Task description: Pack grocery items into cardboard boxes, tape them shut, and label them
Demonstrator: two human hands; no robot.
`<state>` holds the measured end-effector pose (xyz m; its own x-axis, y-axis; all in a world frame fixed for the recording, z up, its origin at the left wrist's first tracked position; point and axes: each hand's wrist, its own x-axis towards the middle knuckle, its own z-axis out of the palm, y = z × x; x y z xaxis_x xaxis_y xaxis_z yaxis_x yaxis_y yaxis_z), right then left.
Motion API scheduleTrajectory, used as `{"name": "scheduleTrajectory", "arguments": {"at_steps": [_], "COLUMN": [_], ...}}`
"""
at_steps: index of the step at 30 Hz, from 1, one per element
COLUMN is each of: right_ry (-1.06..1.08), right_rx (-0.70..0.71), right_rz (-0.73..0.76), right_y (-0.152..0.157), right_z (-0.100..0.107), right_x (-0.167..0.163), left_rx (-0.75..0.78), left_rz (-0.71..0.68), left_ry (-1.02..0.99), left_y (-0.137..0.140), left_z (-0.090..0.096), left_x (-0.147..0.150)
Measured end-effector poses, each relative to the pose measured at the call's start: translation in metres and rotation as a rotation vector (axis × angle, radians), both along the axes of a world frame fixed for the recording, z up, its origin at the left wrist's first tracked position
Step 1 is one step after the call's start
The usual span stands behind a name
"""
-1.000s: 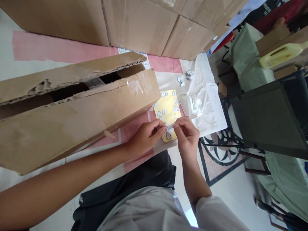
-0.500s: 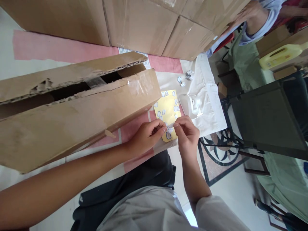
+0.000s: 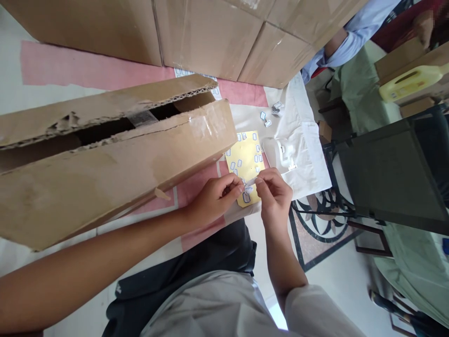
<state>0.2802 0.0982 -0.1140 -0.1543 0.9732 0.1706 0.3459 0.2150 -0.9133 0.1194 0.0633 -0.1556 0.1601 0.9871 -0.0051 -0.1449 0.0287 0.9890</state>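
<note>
Over a yellow sheet [image 3: 247, 150] dotted with small blue-outlined labels, both of my hands meet at the fingertips. My right hand [image 3: 275, 192] pinches a small white strip [image 3: 251, 181] between thumb and forefinger. The strip's other end reaches the closed thumb and forefinger of my left hand [image 3: 219, 194]; it looks like thin paper or tape, too small to tell. Below the fingers, a larger blue-outlined label [image 3: 246, 198] lies on the sheet's near end. Right of the sheet sits a white plastic object [image 3: 277, 152], perhaps a tape dispenser.
A torn open cardboard box [image 3: 140, 154] lies left of the sheet. Taped cartons [image 3: 206, 37] line the back. Small label pieces [image 3: 268, 123] lie beyond the white object. Another person's sleeve [image 3: 358, 35] shows at upper right, near a yellow jug [image 3: 407, 84] and a dark chair [image 3: 389, 173].
My hands keep almost the same pose over the sheet, the strip still between them. The other person's arm at the upper right has shifted, its hand now behind the cartons.
</note>
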Motion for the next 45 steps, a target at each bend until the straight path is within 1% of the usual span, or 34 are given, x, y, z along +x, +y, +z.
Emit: {"name": "scheduleTrajectory", "arguments": {"at_steps": [12,15,19,24,27,30,35,39,43,45], "right_ry": [0.038,0.042,0.052,0.070,0.061,0.041,0.007,-0.036,-0.046,-0.041], "right_rx": [0.010,0.009,0.043,0.129,0.198,0.254,0.366,0.467,0.469,0.466], "right_rz": [-0.017,-0.010,0.015,0.108,0.176,0.208,0.225,0.212,0.215,0.223], "right_y": [0.001,0.001,0.001,-0.001,-0.002,-0.003,-0.004,-0.004,-0.005,-0.005], "right_z": [-0.006,-0.007,-0.006,-0.005,-0.006,-0.008,-0.015,-0.020,-0.023,-0.024], "right_x": [0.004,0.004,0.004,0.002,0.002,0.005,0.011,0.015,0.017,0.017], "left_rx": [0.002,-0.015,-0.028,-0.048,-0.046,-0.036,-0.048,-0.079,-0.096,-0.074], "left_rz": [-0.012,-0.023,-0.011,0.001,-0.017,-0.040,-0.059,-0.035,0.009,-0.005], "left_ry": [0.000,-0.018,-0.022,-0.102,-0.108,-0.110,-0.112,-0.085,-0.104,-0.099], "left_y": [0.000,0.000,0.001,0.003,0.005,0.006,0.006,0.005,0.004,0.004], "left_z": [0.001,0.001,0.000,0.002,0.004,0.006,0.008,0.008,0.008,0.008], "left_x": [0.000,0.000,0.000,-0.002,-0.004,-0.005,-0.005,-0.004,-0.003,-0.004]}}
